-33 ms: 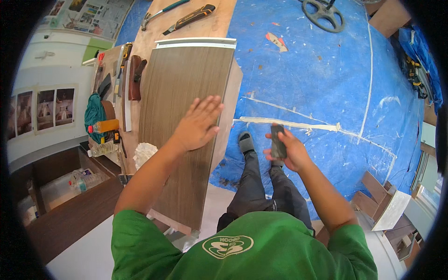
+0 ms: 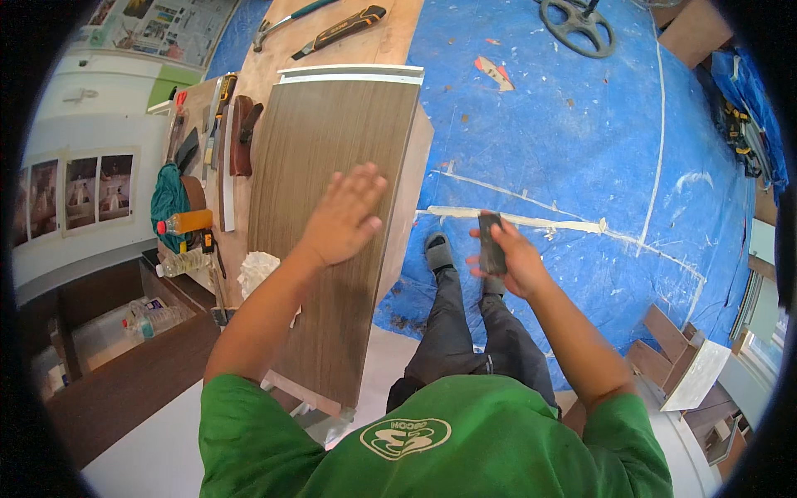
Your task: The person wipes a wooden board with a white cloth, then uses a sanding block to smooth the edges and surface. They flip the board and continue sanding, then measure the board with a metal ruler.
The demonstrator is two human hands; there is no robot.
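A wood-grain board (image 2: 332,124) in grey-brown lies lengthwise on the workbench, a white strip (image 2: 353,73) along its far end. My left hand (image 2: 344,217) is over the board near its right edge, palm down and fingers stretched out. It looks flat on the surface, though I cannot tell how firmly it touches. Off to the right of the board, above the blue-covered floor, my right hand (image 2: 519,257) grips a small dark rectangular block (image 2: 491,241) between thumb and fingers. A crumpled white cloth or paper (image 2: 257,272) sits by the board's left edge, near my left forearm.
Beyond the board lie a utility knife (image 2: 340,31) and a hammer (image 2: 290,21). Left of it are a hand plane (image 2: 242,137), chisels and an orange bottle (image 2: 187,222). A metal handwheel (image 2: 577,25) stands far right; wood pieces (image 2: 677,353) lie near right.
My left hand has shifted slightly to the left over the board. The dark block in my right hand has moved a little left and toward the far side.
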